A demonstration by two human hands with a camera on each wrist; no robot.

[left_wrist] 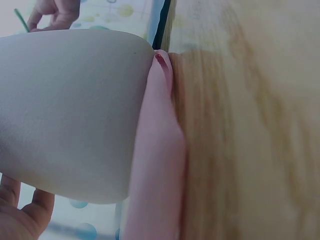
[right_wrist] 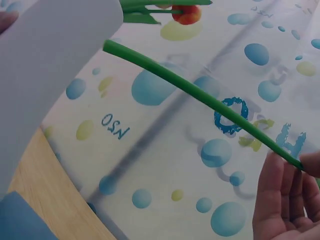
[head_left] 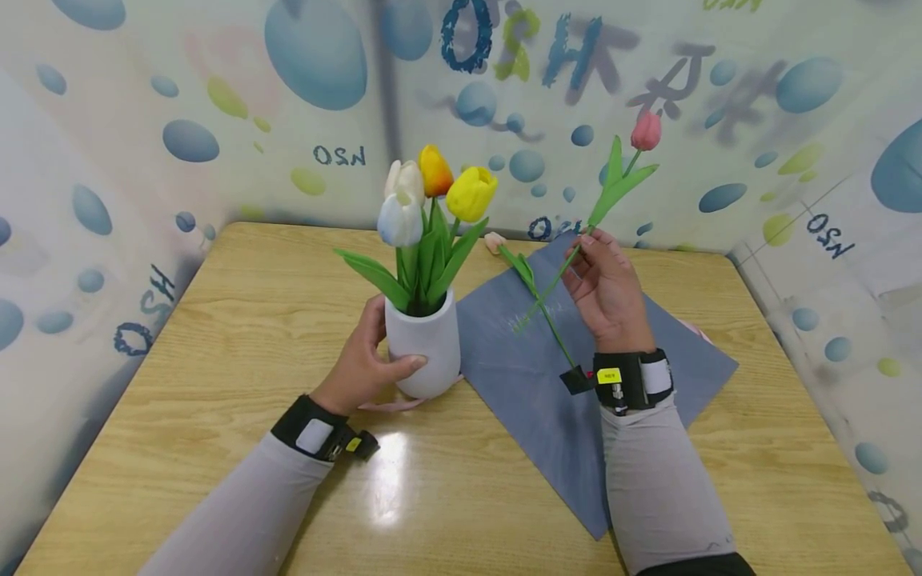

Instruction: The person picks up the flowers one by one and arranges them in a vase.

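My left hand [head_left: 363, 364] grips the white vase [head_left: 425, 352] from its left side, the thumb across the front. Out of the vase rise a yellow tulip [head_left: 471, 194], an orange one [head_left: 435, 170] and two pale ones. Right of it, my right hand [head_left: 608, 284] pinches the stem of a pink-red tulip [head_left: 646, 130], bloom up and stem end slanting down toward the left. In the right wrist view that green stem [right_wrist: 200, 97] runs from the fingers toward the vase, its cut end apart from the wall. The left hand's fingers behind the vase are mostly hidden.
A blue-grey sheet [head_left: 533, 400] lies on the wooden table [head_left: 274, 336]. On it rests another tulip with a pale pink bloom [head_left: 494, 242], partly behind the held stem. A pink ribbon [left_wrist: 157, 165] lies by the vase's base. Patterned cloth walls [head_left: 238, 160] enclose the table.
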